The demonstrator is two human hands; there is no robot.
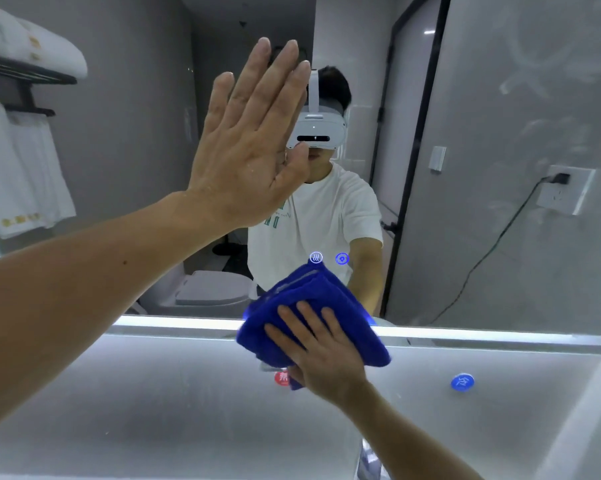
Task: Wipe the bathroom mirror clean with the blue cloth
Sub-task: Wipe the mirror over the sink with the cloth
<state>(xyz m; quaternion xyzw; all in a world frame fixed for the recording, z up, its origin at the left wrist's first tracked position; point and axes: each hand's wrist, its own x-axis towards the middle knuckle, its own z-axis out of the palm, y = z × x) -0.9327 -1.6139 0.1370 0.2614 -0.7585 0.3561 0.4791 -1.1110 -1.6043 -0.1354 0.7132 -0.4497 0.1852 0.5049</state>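
The bathroom mirror [500,202] fills the upper view, with a lit strip along its lower edge and faint smear marks at its upper right. My left hand [247,143] lies flat against the glass with straight fingers, left of centre. My right hand [321,351] presses the folded blue cloth [302,306] against the mirror's bottom edge, fingers spread straight over the cloth. The cloth covers part of the lit strip, just below two glowing touch icons [328,258]. The mirror reflects a person in a white shirt wearing a headset.
Below the mirror is a pale wall panel with a red round marker [281,377] and a blue round marker [462,382]. White towels on a black rack [22,74] hang at the left. A wall socket with a plugged cable [562,188] is at the right.
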